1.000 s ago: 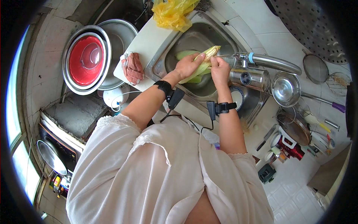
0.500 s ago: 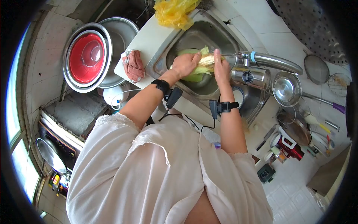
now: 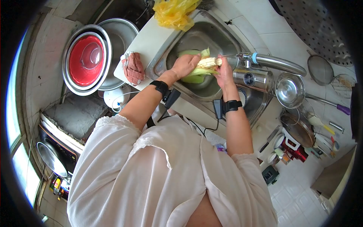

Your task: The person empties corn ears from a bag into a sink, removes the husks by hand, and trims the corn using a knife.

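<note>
My feed shows the left hand (image 3: 185, 65) clamped on a pale-yellow, partly husked corncob (image 3: 208, 62) over the grey steel sink (image 3: 221, 36); the right hand (image 3: 225, 72) meets its tip, grip unclear.

Loose off-white top (image 3: 166, 178) | lace-edged sleeves (image 3: 113, 140) | black wristbands (image 3: 231, 106) | dark modules (image 3: 218, 109) | black cables (image 3: 218, 124)

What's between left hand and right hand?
A partly husked corn cob, with green husk alongside it, stretching from the left hand to the right hand; head view shows it.
</note>
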Demonstrator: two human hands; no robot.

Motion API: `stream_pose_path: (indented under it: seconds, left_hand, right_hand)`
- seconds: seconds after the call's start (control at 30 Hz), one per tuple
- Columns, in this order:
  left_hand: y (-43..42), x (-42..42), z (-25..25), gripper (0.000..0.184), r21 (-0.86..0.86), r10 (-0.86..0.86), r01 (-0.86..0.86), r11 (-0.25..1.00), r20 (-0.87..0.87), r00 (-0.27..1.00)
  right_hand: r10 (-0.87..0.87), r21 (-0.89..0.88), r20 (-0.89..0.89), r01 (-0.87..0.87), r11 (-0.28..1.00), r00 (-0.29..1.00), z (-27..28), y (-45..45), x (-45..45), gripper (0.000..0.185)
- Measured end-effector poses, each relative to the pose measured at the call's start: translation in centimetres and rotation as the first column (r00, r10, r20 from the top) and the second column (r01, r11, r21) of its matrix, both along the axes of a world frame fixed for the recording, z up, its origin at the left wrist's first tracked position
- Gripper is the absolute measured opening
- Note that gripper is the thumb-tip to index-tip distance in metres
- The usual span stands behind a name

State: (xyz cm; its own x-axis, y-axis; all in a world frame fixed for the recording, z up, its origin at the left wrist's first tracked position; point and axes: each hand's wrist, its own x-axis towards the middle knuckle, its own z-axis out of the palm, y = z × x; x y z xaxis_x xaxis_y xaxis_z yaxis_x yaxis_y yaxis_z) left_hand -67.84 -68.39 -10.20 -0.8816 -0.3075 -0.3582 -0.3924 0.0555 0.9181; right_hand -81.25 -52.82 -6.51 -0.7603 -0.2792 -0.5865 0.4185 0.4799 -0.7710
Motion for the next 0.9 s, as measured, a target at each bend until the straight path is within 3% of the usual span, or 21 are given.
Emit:
stream_pose_path:
  seconds: [0.03,0.1,0.13,0.17,0.2,0.23,0.3,0.37,0.43,0.5,0.53,0.57,0.6,0.67,0.73,0.77,0.83,0.9]
  left_hand:
    - [0.3,-0.1,-0.5,0.063,0.001,0.001,-0.001,1.0,-0.001,1.0]
    - [0.4,-0.1,-1.2,0.063,0.013,0.05,-0.05,0.999,-0.012,0.999]
    - [0.5,0.1,-1.3,0.063,0.014,0.045,-0.044,0.999,-0.007,0.999]
    - [0.4,0.0,-1.4,0.063,0.139,0.064,-0.061,0.988,-0.02,0.998]
    - [0.3,-0.2,-1.2,0.064,0.262,0.088,-0.077,0.962,-0.032,0.996]
    - [0.2,-0.3,-0.9,0.064,0.262,0.09,-0.079,0.962,-0.031,0.995]
    - [0.0,-0.9,-0.7,0.061,0.692,0.187,-0.219,0.688,0.123,0.975]
    - [-0.1,-1.1,-0.9,0.061,0.734,0.178,-0.221,0.642,0.138,0.974]
    - [0.0,-1.2,-0.6,0.064,0.84,0.189,-0.276,0.467,0.211,0.959]
    - [-0.2,-1.4,-0.8,0.064,0.88,0.157,-0.245,0.407,0.197,0.968]
    - [0.0,-1.3,-1.0,0.064,0.915,0.124,-0.214,0.342,0.182,0.975]
    - [0.2,-1.3,-1.2,0.064,0.915,0.121,-0.214,0.342,0.182,0.976]
    - [0.4,-1.2,-1.2,0.063,0.92,0.116,-0.204,0.334,0.175,0.978]
    - [0.5,-1.1,-1.0,0.063,0.925,0.107,-0.194,0.327,0.167,0.98]
    - [0.7,-0.6,-0.6,0.06,0.972,0.096,-0.157,0.176,0.142,0.985]
    - [0.8,-0.5,-0.3,0.06,0.972,0.095,-0.157,0.177,0.142,0.985]
    - [1.1,-0.1,-0.9,0.057,0.946,0.177,-0.223,0.233,0.184,0.967]
    - [0.6,0.3,-1.7,0.055,0.969,0.171,-0.177,0.171,0.148,0.974]
  right_hand:
    - [-0.214,-0.134,0.191,0.242,0.961,0.958,0.4,-0.6,0.8,0.036]
    - [-0.248,-0.126,0.128,0.264,0.956,0.96,0.4,-1.1,1.4,0.032]
    - [-0.219,-0.214,0.274,0.281,0.936,0.937,0.0,-0.5,1.4,0.034]
    - [-0.168,-0.299,0.407,0.305,0.904,0.898,-0.3,-0.1,1.2,0.039]
    - [0.016,-0.47,0.535,0.281,0.836,0.845,0.3,0.6,1.0,0.036]
    - [0.018,-0.47,0.536,0.28,0.837,0.844,0.4,0.7,1.4,0.036]
    - [-0.165,-0.476,0.549,0.469,0.744,0.819,0.9,0.8,2.6,0.038]
    - [-0.211,-0.459,0.54,0.496,0.737,0.815,1.4,1.3,3.3,0.038]
    - [-0.257,-0.43,0.423,0.442,0.787,0.869,0.9,2.4,3.0,0.041]
    - [-0.276,-0.458,0.409,0.457,0.762,0.87,1.1,3.0,3.1,0.036]
    - [-0.356,-0.368,0.256,0.431,0.824,0.899,1.5,3.0,3.1,0.033]
    - [-0.406,-0.267,0.089,0.415,0.87,0.909,1.8,3.0,3.2,0.03]
    - [-0.366,-0.259,0.038,0.363,0.895,0.93,1.9,3.7,2.9,0.022]
    - [-0.393,-0.28,-0.003,0.377,0.883,0.919,1.5,4.4,2.9,0.019]
    - [-0.444,-0.327,-0.071,0.4,0.856,0.893,0.8,5.3,2.5,0.01]
    - [-0.446,-0.328,-0.071,0.401,0.855,0.892,0.6,5.7,1.9,0.01]
    - [-0.603,-0.463,-0.114,0.495,0.735,0.79,0.6,6.1,1.1,0.01]
    - [-0.547,-0.401,-0.151,0.455,0.795,0.823,0.9,6.7,0.8,0.014]
